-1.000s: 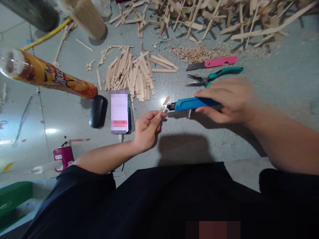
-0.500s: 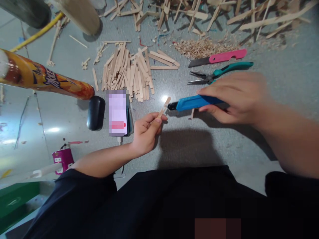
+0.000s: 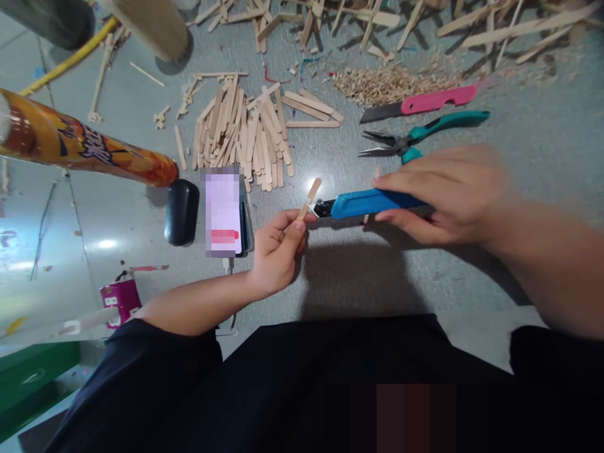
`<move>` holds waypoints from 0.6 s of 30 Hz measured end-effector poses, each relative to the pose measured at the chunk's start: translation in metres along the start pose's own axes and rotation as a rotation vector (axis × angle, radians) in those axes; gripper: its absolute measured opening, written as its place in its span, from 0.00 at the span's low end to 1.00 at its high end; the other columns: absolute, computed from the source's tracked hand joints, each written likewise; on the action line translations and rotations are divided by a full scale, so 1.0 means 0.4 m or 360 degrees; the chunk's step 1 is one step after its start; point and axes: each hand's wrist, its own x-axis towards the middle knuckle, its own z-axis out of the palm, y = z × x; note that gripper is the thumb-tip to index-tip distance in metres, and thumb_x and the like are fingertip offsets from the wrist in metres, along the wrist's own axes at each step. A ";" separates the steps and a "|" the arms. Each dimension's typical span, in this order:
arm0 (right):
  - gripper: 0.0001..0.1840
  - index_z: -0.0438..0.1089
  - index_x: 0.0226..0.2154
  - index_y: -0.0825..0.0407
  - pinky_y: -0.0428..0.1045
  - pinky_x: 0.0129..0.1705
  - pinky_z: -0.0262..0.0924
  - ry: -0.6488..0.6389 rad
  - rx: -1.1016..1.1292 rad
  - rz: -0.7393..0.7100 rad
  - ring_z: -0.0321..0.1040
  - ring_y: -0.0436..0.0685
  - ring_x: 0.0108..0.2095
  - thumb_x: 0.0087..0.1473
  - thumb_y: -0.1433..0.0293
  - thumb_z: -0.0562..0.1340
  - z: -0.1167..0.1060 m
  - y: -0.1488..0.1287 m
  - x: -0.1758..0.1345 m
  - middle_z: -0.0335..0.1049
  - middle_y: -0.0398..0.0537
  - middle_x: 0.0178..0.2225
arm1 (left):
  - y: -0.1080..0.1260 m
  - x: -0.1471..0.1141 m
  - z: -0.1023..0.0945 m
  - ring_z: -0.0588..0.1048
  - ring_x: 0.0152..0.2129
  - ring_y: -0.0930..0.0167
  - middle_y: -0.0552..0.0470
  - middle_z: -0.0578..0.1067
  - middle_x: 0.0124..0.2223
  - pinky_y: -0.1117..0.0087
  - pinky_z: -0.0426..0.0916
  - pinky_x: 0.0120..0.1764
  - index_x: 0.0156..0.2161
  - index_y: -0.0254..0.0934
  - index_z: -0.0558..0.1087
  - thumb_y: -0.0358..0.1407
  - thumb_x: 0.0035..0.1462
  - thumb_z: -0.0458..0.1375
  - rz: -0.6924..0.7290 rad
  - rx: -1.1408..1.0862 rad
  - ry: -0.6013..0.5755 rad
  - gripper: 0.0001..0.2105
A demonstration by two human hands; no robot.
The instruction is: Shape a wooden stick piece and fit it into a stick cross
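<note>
My left hand (image 3: 279, 251) pinches the lower end of a wooden popsicle stick (image 3: 314, 190), which slants up to the right. In my right hand (image 3: 438, 195) is a blue utility knife (image 3: 365, 204), its tip pointing left. The knife's blade meets the stick just above my left fingertips. Part of another stick (image 3: 366, 219) shows beneath the knife. Behind my right hand lie needle-nose pliers (image 3: 401, 145) with teal handles, and beyond them a pink-handled knife (image 3: 438, 99).
A pile of popsicle sticks (image 3: 240, 135) lies beyond my left hand. Left of it are a phone (image 3: 223, 214), a dark case (image 3: 182, 212) and an orange can (image 3: 94, 141). Wood shavings (image 3: 382, 85) and joined sticks (image 3: 316, 19) lie at the back.
My right hand has brought the utility knife slightly left and down, so its blade now sits against the stick lower, near my left fingers. The left hand holds about the same place.
</note>
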 end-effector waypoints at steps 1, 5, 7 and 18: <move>0.18 0.75 0.57 0.48 0.56 0.36 0.72 -0.0007 0.0001 -0.0007 0.83 0.61 0.35 0.77 0.53 0.67 0.001 -0.004 0.001 0.88 0.47 0.43 | -0.002 0.000 0.000 0.58 0.16 0.80 0.62 0.64 0.20 0.77 0.50 0.20 0.42 0.36 0.84 0.51 0.72 0.72 0.0013 -0.0009 -0.0007 0.18; 0.17 0.76 0.57 0.48 0.58 0.36 0.72 -0.0066 -0.0010 0.0046 0.84 0.62 0.36 0.76 0.55 0.68 0.000 -0.015 0.003 0.89 0.49 0.44 | -0.010 0.002 0.002 0.56 0.15 0.80 0.64 0.63 0.20 0.76 0.48 0.20 0.43 0.37 0.82 0.51 0.73 0.71 0.0074 -0.0055 -0.0039 0.17; 0.16 0.77 0.56 0.46 0.58 0.36 0.72 -0.0059 0.0003 0.0092 0.84 0.63 0.36 0.74 0.56 0.70 0.000 -0.019 0.002 0.89 0.49 0.44 | -0.012 0.003 0.003 0.55 0.15 0.80 0.64 0.62 0.20 0.75 0.47 0.19 0.44 0.37 0.82 0.51 0.73 0.70 0.0074 -0.0051 -0.0046 0.17; 0.19 0.80 0.57 0.47 0.59 0.37 0.69 0.0051 0.0020 0.0138 0.82 0.64 0.35 0.69 0.58 0.74 0.003 -0.012 -0.001 0.88 0.50 0.41 | -0.020 -0.004 -0.002 0.56 0.14 0.80 0.65 0.63 0.19 0.75 0.45 0.18 0.46 0.36 0.81 0.52 0.74 0.69 0.0073 0.0039 -0.0028 0.18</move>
